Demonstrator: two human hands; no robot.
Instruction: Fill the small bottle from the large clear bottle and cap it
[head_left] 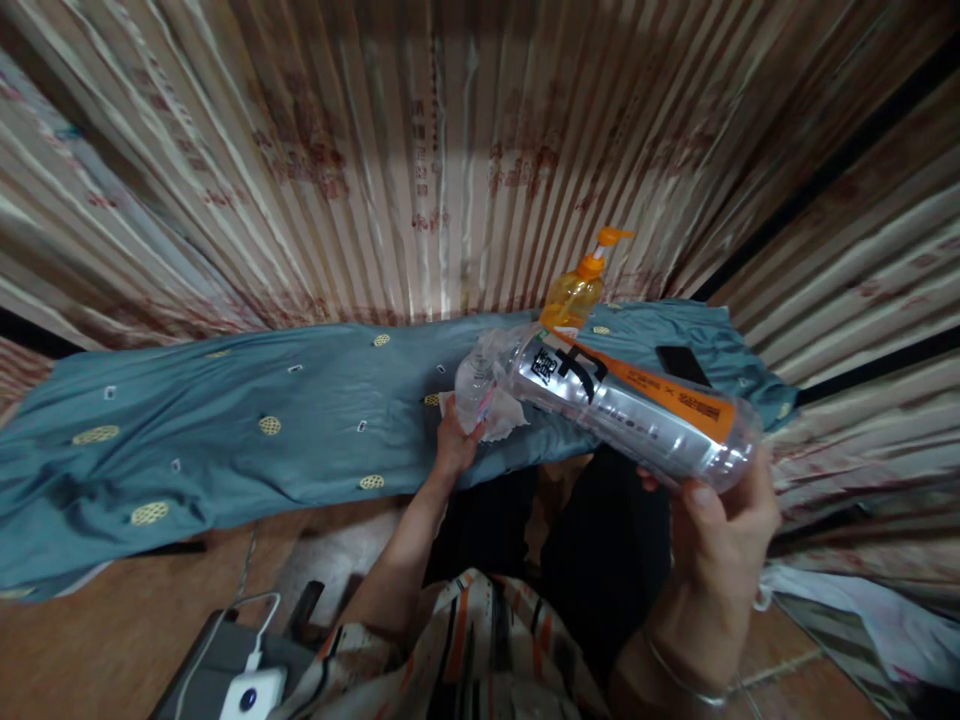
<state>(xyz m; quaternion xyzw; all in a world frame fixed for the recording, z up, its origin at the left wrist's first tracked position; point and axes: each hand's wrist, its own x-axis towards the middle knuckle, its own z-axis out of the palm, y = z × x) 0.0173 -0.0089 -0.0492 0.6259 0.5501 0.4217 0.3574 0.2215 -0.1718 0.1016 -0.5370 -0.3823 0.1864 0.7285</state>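
My right hand [720, 520] is closed round the base of a clear plastic bottle [637, 400] with a silver and orange label. The bottle is tilted, its base up to the right and its other end pointing down-left over the cloth. At that end, my left hand [456, 440] is closed on a rounded clear plastic piece [474, 385]; I cannot tell whether it is joined to the bottle. A crumpled white tissue [506, 418] lies beside and under this piece, next to the left fingers. An orange pump bottle [574, 295] stands just behind the clear bottle.
A blue-green cloth with pineapple prints [315, 400] covers the long narrow table. A dark phone [681, 364] lies at its right. Striped curtains [450, 160] hang behind and at both sides. A white device with a cable [255, 695] is at lower left.
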